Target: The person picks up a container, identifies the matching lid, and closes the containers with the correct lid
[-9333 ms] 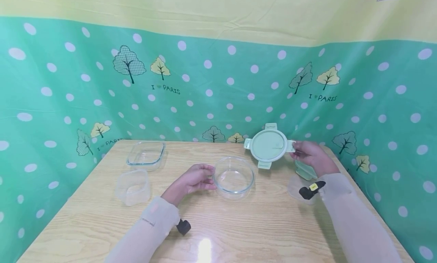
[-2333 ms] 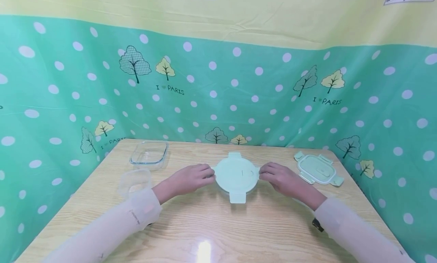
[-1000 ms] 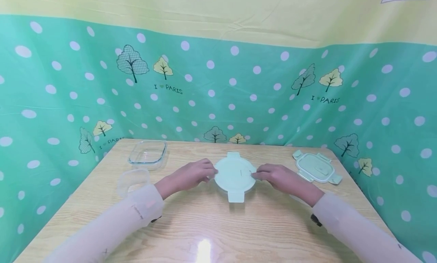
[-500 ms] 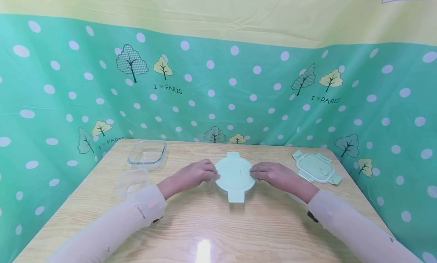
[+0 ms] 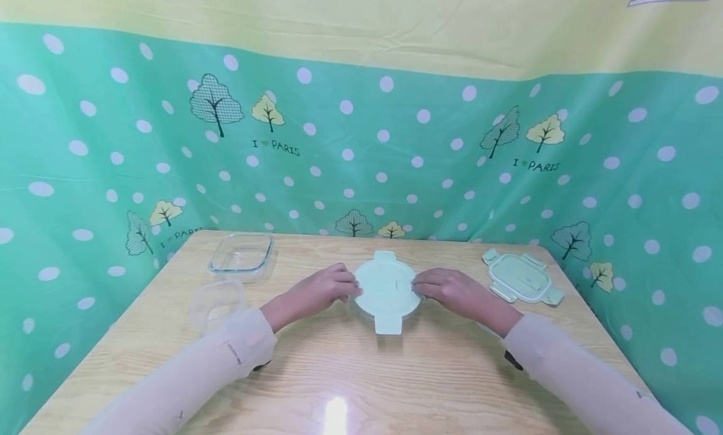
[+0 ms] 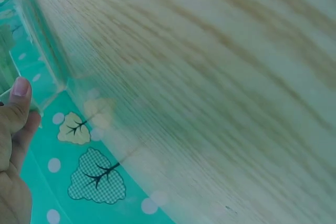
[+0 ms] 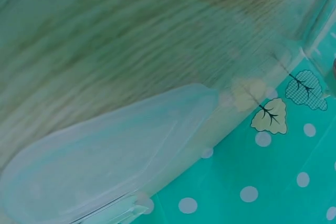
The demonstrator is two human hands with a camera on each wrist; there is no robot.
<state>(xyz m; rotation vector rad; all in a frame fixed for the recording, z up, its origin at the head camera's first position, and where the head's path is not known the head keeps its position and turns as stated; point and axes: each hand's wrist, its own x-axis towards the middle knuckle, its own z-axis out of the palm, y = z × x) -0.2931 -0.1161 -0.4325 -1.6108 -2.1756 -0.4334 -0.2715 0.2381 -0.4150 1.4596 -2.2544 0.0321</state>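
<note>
A round pale green lid point(image 5: 390, 284) with flaps lies on a round glass bowl point(image 6: 44, 51) mid-table; in the head view the lid covers nearly all of the bowl. At its left edge my left hand point(image 5: 322, 290) grips the side flap, fingertips over the rim. The left wrist view shows that thumb point(image 6: 20, 95) at the lid's edge. Opposite, my right hand point(image 5: 460, 292) grips the lid's right side with curled fingers. Both side flaps are hidden by the hands. Only a sliver of the right hand enters the right wrist view, near the bowl's glass wall point(image 7: 320, 19).
Back left on the wooden table point(image 5: 356, 372) stands a rectangular glass container point(image 5: 243, 259), with a translucent plastic container point(image 5: 217, 297) in front. A green rectangular lid point(image 5: 519, 277) lies at right. A translucent flat piece point(image 7: 105, 150) sits under my right forearm. Patterned cloth point(image 5: 361, 140) hangs behind.
The right hand, earlier holding the round lid up beside the bowl, has brought it onto the bowl. Both hands now hold its sides, fingertips slightly further inward than a second ago.
</note>
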